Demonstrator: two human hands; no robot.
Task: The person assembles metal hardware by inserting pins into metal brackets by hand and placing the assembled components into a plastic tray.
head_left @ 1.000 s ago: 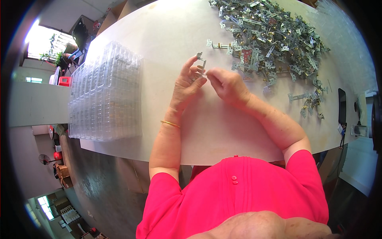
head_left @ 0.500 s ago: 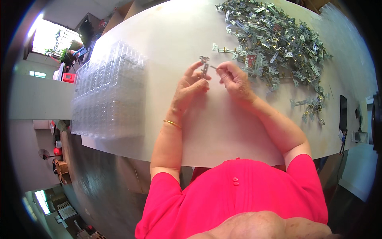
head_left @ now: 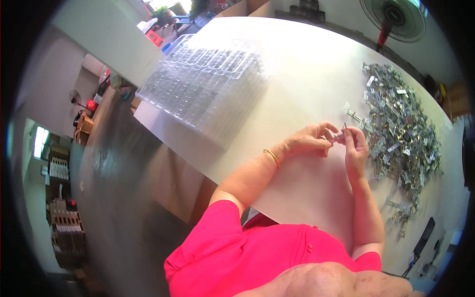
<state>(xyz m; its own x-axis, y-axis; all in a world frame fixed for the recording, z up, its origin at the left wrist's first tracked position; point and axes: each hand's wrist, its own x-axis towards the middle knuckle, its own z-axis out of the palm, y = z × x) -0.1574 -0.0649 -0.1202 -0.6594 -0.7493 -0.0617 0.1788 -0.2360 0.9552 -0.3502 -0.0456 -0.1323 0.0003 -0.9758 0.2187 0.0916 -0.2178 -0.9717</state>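
Note:
My left hand point(head_left: 310, 139) is closed on a small metal bracket point(head_left: 338, 138), most of which its fingers hide. Close against it, my right hand point(head_left: 357, 151) pinches a thin dark pin-like piece point(head_left: 345, 125) between thumb and forefinger, its tip sticking up. The fingertips of both hands meet around the bracket, so whether the pin touches it I cannot tell. Just beyond my right hand, a lone metal bracket point(head_left: 353, 115) lies at the edge of a large heap of metal brackets point(head_left: 403, 128), some with brass-coloured parts.
A tall stack of clear plastic trays point(head_left: 208, 84) stands on the left of the white table point(head_left: 292, 64). At the right edge lies a dark phone-like slab point(head_left: 424, 235). A standing fan point(head_left: 393, 20) is behind the table, and a cardboard box point(head_left: 178, 183) sits below its left edge.
The view has swung and tilted, so the table and heap appear farther right. My hands have come together, bringing the pin-like piece up to the bracket.

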